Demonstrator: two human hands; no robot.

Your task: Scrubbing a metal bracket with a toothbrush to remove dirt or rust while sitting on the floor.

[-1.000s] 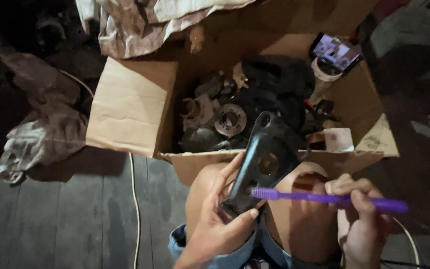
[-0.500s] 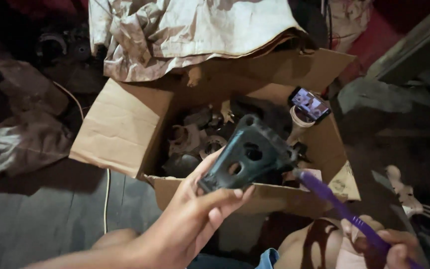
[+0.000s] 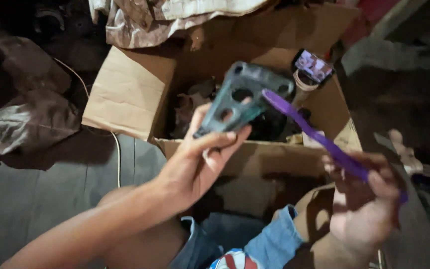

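Note:
My left hand point(image 3: 200, 159) grips a dark grey metal bracket point(image 3: 240, 97) with round holes, holding it up over an open cardboard box point(image 3: 125, 89). My right hand point(image 3: 364, 204) holds a purple toothbrush point(image 3: 314, 134) by its handle, and the brush head touches the bracket's right edge. Inside the box lie several dark metal parts point(image 3: 190, 107), mostly hidden behind the bracket. A phone point(image 3: 313, 66) with a lit screen leans at the box's far right corner.
Crumpled cloth point(image 3: 165, 15) lies behind the box and a grey rag point(image 3: 26, 124) sits on the floor at left. A thin white cable point(image 3: 118, 154) runs across the wooden floor. Metal bits point(image 3: 404, 149) lie at right. My knees and blue shorts point(image 3: 255, 239) fill the bottom.
My left hand has lifted the bracket higher and farther over the box. The toothbrush has swung up from below until its head meets the bracket.

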